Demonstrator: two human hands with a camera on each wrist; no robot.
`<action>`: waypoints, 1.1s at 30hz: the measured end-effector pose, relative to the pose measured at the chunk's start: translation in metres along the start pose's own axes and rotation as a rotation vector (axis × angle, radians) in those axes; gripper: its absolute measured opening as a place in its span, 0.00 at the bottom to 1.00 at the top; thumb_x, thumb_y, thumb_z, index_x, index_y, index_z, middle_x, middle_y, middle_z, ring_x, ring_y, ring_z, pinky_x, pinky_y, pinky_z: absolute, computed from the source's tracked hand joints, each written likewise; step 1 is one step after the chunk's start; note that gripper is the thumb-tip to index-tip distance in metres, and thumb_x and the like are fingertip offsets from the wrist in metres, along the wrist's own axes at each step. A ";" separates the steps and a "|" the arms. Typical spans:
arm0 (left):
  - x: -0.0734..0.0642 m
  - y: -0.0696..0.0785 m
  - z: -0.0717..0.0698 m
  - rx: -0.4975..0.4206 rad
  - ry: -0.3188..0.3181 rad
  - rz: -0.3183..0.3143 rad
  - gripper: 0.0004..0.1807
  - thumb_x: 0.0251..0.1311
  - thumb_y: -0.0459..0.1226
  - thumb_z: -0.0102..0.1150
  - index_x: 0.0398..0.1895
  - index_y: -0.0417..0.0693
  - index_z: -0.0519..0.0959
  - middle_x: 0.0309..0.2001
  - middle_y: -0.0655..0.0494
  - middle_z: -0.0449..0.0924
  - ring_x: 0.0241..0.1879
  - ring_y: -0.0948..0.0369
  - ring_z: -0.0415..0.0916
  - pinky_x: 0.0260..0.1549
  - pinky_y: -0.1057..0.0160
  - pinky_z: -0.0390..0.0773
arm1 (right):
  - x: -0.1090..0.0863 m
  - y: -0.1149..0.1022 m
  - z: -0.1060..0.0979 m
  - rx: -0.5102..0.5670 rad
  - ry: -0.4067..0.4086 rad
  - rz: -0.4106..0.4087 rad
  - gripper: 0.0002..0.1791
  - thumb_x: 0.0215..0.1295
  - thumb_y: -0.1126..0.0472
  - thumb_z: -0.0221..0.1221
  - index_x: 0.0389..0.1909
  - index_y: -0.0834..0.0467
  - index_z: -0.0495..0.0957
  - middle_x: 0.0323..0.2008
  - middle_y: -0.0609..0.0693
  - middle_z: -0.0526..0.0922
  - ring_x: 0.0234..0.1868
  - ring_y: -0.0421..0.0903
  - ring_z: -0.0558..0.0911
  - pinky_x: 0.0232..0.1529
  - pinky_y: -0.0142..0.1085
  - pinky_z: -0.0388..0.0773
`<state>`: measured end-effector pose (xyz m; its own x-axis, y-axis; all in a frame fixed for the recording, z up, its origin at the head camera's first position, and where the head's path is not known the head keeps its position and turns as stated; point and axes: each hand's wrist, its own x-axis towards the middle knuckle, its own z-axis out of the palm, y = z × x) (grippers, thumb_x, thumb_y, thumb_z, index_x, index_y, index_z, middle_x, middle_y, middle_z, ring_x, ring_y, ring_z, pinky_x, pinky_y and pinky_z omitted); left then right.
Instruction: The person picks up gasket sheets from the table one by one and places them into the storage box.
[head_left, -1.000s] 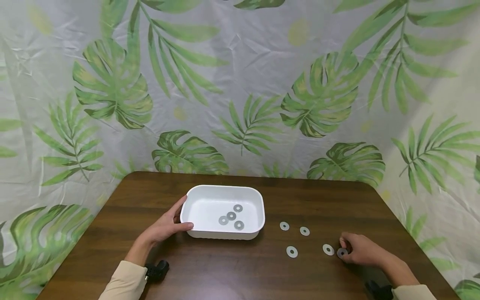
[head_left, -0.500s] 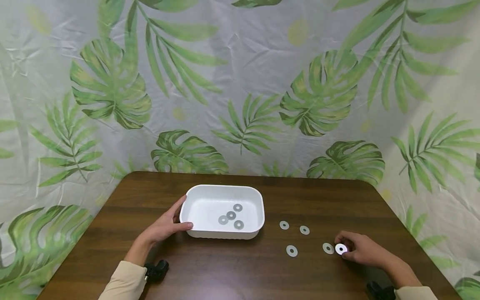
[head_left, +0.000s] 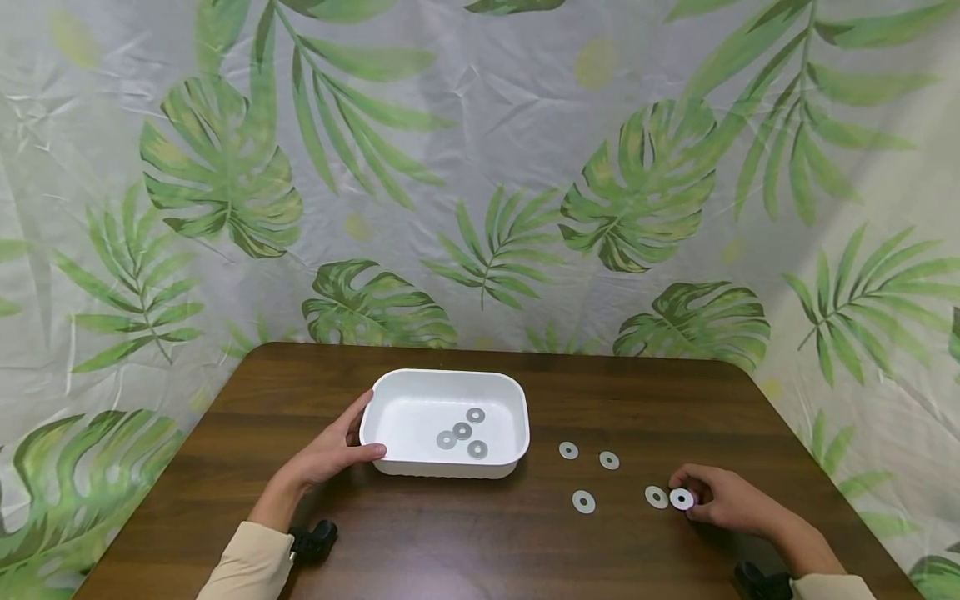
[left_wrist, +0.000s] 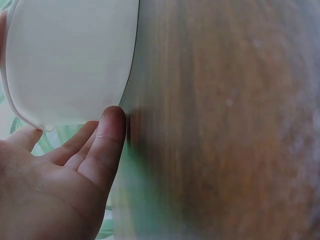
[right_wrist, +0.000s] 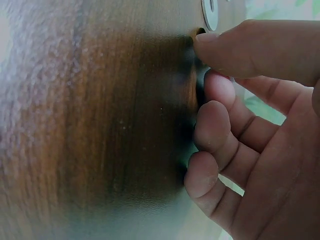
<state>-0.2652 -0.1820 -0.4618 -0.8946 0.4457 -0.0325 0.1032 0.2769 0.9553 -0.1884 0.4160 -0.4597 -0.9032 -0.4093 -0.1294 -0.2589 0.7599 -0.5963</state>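
Note:
A shiny flat metal washer [head_left: 681,499] lies at the tips of the right hand [head_left: 731,498], which pinches it by its edges between thumb and forefinger, close over the table. In the right wrist view the other fingertips [right_wrist: 202,175] curl near the wood, and part of a washer [right_wrist: 211,14] shows past the thumb. My left hand [head_left: 330,452] grips the left end of a white rectangular tub [head_left: 450,470], its thumb on the front rim corner. The left wrist view shows fingers [left_wrist: 102,147] against the tub wall [left_wrist: 70,65]. Several washers [head_left: 477,450] lie inside the tub.
Right beside the pinched washer lies another washer [head_left: 656,497]. Farther left are three more, including a front washer [head_left: 583,502] and a back washer [head_left: 568,451]. The brown wooden table [head_left: 480,542] ends at a leaf-patterned curtain [head_left: 495,167].
The pinched washer went from dark to brightly lit as it tilted and shifted slightly left and back with the right hand. The left hand and tub stay put.

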 end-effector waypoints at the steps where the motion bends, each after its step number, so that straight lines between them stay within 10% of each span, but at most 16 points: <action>1: 0.000 0.000 0.000 0.002 0.002 0.000 0.57 0.59 0.40 0.68 0.81 0.48 0.37 0.78 0.32 0.45 0.68 0.39 0.63 0.52 0.65 0.73 | 0.000 0.000 0.000 0.003 0.000 0.001 0.15 0.56 0.66 0.66 0.45 0.58 0.77 0.28 0.44 0.73 0.28 0.30 0.67 0.28 0.30 0.65; 22: 0.002 0.000 0.000 0.020 -0.001 0.010 0.58 0.58 0.40 0.69 0.81 0.48 0.37 0.77 0.32 0.47 0.66 0.40 0.65 0.52 0.64 0.73 | 0.007 -0.012 -0.018 0.106 0.074 -0.077 0.15 0.63 0.66 0.64 0.48 0.66 0.75 0.36 0.50 0.80 0.33 0.31 0.76 0.32 0.31 0.74; 33: 0.002 0.000 0.000 0.028 0.000 -0.007 0.58 0.58 0.42 0.69 0.81 0.46 0.37 0.76 0.29 0.49 0.64 0.41 0.67 0.51 0.64 0.73 | 0.050 -0.044 -0.037 0.027 0.175 -0.005 0.16 0.65 0.61 0.64 0.50 0.61 0.76 0.39 0.51 0.81 0.34 0.34 0.76 0.34 0.33 0.75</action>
<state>-0.2673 -0.1815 -0.4619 -0.8955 0.4434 -0.0393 0.1088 0.3036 0.9466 -0.2349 0.3807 -0.4111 -0.9483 -0.3172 0.0120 -0.2565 0.7434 -0.6177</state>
